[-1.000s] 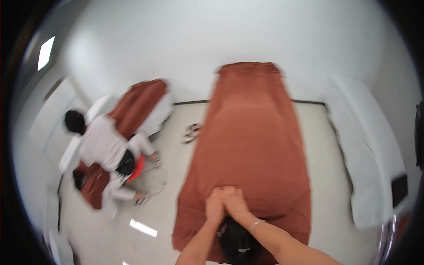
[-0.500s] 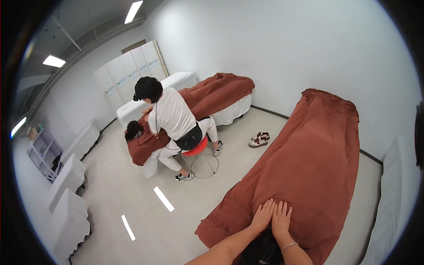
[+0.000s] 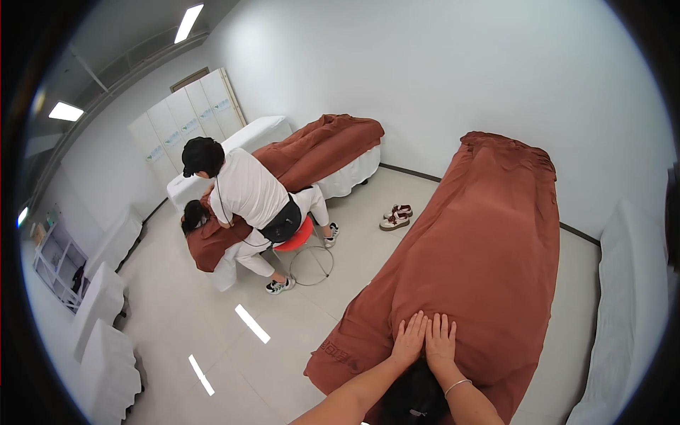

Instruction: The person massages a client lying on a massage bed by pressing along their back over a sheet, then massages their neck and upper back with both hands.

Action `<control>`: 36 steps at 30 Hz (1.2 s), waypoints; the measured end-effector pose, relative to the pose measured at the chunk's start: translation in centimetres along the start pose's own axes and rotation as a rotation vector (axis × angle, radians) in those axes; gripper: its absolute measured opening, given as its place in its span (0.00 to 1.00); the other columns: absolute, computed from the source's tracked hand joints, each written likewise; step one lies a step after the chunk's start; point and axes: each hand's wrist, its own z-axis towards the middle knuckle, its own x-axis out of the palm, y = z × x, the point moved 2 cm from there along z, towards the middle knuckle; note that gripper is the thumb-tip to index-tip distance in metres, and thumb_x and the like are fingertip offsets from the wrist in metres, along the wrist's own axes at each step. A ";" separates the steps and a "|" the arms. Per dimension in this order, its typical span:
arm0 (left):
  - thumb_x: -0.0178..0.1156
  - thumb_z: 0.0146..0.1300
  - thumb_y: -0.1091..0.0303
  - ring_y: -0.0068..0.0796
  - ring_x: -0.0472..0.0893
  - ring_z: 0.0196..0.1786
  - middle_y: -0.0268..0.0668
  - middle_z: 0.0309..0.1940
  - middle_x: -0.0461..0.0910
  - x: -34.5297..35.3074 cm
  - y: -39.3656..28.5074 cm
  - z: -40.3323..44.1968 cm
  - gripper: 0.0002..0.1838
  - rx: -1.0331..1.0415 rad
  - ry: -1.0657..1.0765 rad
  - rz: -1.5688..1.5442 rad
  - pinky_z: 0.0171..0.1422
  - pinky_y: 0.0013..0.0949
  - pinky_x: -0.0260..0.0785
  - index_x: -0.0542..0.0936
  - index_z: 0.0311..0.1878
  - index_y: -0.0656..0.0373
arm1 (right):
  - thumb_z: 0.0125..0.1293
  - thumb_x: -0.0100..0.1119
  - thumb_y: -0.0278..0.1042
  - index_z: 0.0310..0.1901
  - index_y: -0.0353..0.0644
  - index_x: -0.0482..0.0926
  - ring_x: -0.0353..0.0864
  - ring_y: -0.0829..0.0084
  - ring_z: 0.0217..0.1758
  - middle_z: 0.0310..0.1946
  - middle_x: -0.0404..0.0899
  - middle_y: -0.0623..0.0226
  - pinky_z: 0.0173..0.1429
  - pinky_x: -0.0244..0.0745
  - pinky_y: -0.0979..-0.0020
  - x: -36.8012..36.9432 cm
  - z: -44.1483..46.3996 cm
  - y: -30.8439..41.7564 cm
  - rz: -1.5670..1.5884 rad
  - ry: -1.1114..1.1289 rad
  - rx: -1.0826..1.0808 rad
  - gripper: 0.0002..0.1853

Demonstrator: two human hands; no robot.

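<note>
My left hand lies flat on the brown cover, its fingers stretched forward. Close beside it, my right hand rests on the same cover, fingers extended, with a thin bracelet at the wrist. Neither hand holds anything. Below and between my wrists shows the dark-haired head of a person lying under the cover, with a hair clip. The cover drapes over the whole bed and hides the body.
To the left, a co-worker in white sits on a red stool, leaning over another covered person. Shoes stand on the floor. White-draped beds, lockers and a shelf line the room.
The view swung left from the first frame, then shifted slightly back right. Both hands remain on the cover near the head, with their fingers a little differently placed.
</note>
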 end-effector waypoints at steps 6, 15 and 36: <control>0.57 0.61 0.66 0.39 0.58 0.80 0.45 0.78 0.58 0.9 1.0 0.4 0.37 0.024 0.068 0.003 0.79 0.53 0.51 0.62 0.76 0.60 | 0.68 0.50 0.39 0.68 0.40 0.72 0.61 0.50 0.76 0.71 0.65 0.53 0.75 0.54 0.37 0.5 0.6 0.6 -0.113 0.001 0.039 0.27; 0.58 0.61 0.65 0.40 0.61 0.78 0.46 0.76 0.61 0.6 0.5 -0.3 0.35 0.019 -0.016 -0.058 0.79 0.54 0.51 0.66 0.73 0.62 | 0.67 0.51 0.39 0.65 0.41 0.74 0.64 0.52 0.74 0.68 0.68 0.53 0.73 0.58 0.37 -0.1 -0.3 -0.1 0.016 0.006 -0.009 0.26; 0.59 0.60 0.65 0.41 0.62 0.77 0.45 0.76 0.61 0.6 1.0 0.3 0.36 0.030 -0.038 -0.047 0.79 0.57 0.49 0.65 0.73 0.61 | 0.66 0.52 0.40 0.64 0.40 0.75 0.61 0.51 0.75 0.69 0.68 0.55 0.76 0.54 0.37 0.7 0.2 0.4 -0.053 -0.069 0.029 0.26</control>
